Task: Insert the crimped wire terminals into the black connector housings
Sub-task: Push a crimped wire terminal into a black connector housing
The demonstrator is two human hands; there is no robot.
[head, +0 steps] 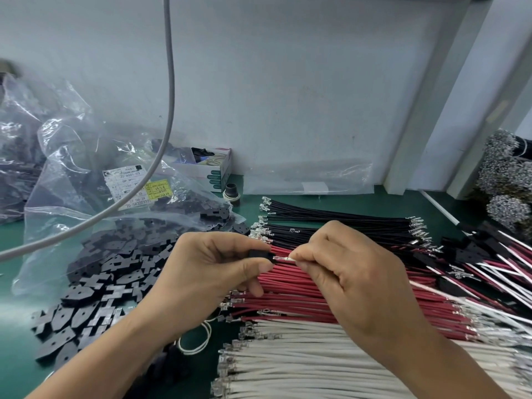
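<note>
One head cam, close above green bench, facing fwd and down toward white back wall behind it.

Wire-harness assembly workshop: sorted crimped wires, bagged housings.

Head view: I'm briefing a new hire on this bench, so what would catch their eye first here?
Dead centre, the left hand holds a black housing while the right hand pinches a wire's terminal right at its opening. Beneath and to the right lie rows of black wires, red wires and white wires. A heap of black housings spills from a plastic bag at left.
</note>
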